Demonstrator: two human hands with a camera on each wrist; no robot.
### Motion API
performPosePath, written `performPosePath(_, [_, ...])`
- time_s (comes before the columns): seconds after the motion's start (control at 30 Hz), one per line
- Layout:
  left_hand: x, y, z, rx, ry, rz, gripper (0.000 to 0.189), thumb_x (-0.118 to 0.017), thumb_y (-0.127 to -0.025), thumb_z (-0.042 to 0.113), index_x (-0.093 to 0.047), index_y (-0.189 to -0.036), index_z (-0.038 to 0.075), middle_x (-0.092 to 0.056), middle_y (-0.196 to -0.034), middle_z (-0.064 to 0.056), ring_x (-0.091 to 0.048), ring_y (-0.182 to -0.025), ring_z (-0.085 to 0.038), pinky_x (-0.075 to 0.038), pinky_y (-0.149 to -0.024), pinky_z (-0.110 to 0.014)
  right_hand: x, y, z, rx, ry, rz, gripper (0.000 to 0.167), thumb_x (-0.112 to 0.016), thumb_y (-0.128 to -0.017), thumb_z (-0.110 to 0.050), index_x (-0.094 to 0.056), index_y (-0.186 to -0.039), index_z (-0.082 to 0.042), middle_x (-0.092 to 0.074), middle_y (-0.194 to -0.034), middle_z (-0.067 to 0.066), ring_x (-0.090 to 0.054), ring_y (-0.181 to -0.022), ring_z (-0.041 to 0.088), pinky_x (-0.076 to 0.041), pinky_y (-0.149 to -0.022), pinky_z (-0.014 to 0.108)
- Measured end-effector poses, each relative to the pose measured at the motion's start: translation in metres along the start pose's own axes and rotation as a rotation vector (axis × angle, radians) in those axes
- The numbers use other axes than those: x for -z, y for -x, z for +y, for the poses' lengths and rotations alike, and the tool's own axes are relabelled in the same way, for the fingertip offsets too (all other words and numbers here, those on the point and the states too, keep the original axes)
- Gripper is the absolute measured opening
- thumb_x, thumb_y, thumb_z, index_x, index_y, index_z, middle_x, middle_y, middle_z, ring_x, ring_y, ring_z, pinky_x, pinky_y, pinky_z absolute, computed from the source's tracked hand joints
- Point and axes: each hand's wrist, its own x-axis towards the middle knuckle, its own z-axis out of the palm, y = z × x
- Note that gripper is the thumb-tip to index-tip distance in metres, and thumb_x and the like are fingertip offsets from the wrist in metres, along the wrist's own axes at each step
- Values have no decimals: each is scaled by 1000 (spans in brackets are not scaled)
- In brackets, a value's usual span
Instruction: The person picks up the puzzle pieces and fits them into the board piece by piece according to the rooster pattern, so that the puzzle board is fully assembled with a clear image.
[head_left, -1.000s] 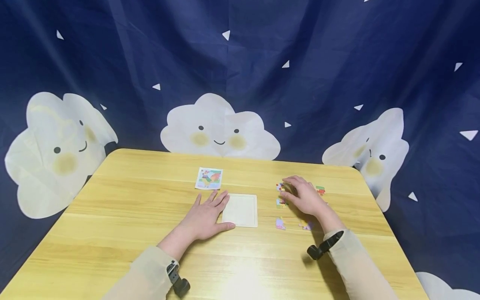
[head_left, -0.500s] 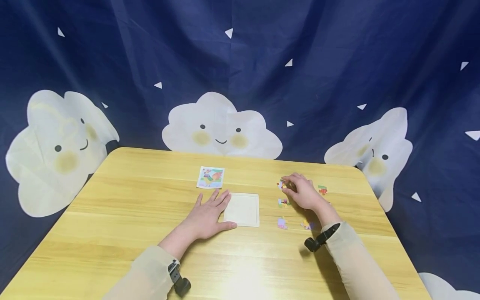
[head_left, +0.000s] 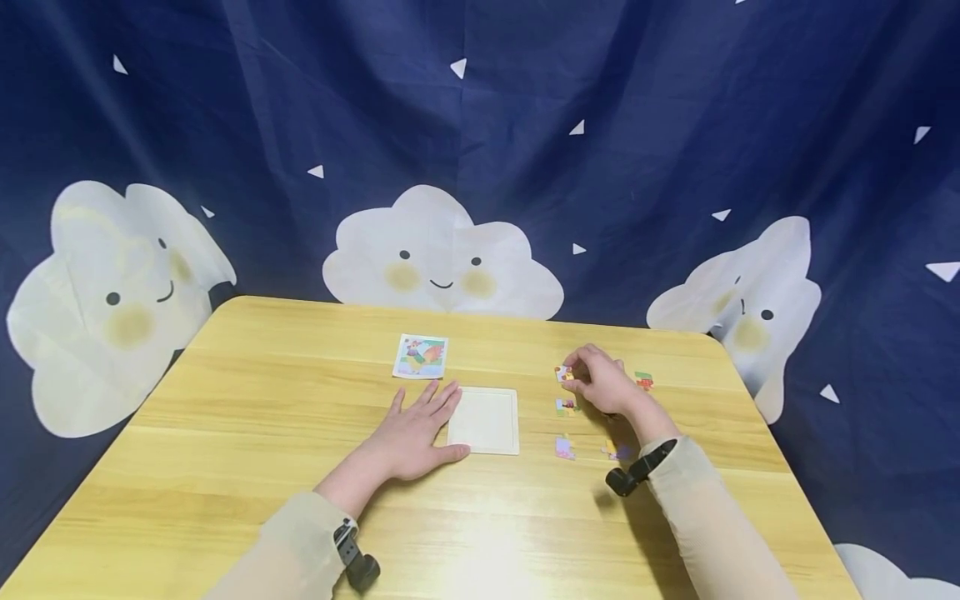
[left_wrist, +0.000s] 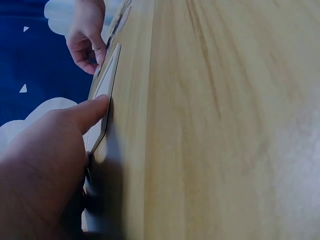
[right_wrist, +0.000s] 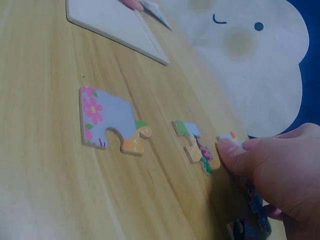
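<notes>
My left hand lies with fingers spread at the left side of a white square puzzle tray. Its thumb rests on the tray's near edge, as the left wrist view also shows. At the right, my right hand pinches a small jigsaw piece between thumb and fingertips, low over the table. The right wrist view has the thumb on that piece, most of which the hand covers. Just nearer lies a second jigsaw piece, then a corner piece with pink flowers.
A card with a colourful rooster picture lies behind the tray. More jigsaw pieces lie around my right hand, among them a red and green piece and a yellow and purple piece. A blue curtain hangs beyond the wooden table.
The fingers of my right hand have come together on the far left jigsaw piece, and the hand has shifted slightly left. My left hand has stayed at the tray.
</notes>
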Motion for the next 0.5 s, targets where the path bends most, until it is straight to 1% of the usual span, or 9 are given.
performPosePath(0.1, [0, 0, -1, -3, 10, -7, 96, -47, -101, 74, -20, -170, 13, -11, -177, 2, -5, -162, -28, 1, -123, -69, 0, 0, 2, -9, -61, 5, 28, -79, -97, -13, -64, -119, -3, -63, -96, 3, -59, -84, 20, -44, -83, 44])
performPosePath(0.2, [1, 0, -1, -4, 18, -9, 96, -48, -101, 73, -20, -170, 13, -11, -177, 2, -5, -162, -28, 1, -123, -69, -1, 1, 3, -15, -115, 6, 30, -80, -97, -12, -64, -121, -1, -62, -90, 4, -57, -77, 19, -50, -71, 37])
performPosePath(0.33, [1, 0, -1, -3, 11, -11, 96, -47, -101, 74, -19, -171, 13, -11, -177, 2, -5, -162, -27, 1, -123, -69, -2, 2, 3, -22, -140, 18, 32, -80, -97, -14, -67, -122, -1, -61, -87, 2, -56, -75, 19, -49, -67, 32])
performPosePath(0.5, [1, 0, -1, -8, 8, -2, 96, -47, -101, 74, -20, -171, 13, -12, -177, 1, -5, -162, -28, 1, -123, -69, -4, 3, 3, -9, -164, 55, 30, -83, -94, -13, -72, -119, 0, -63, -84, 0, -58, -74, 19, -50, -67, 31])
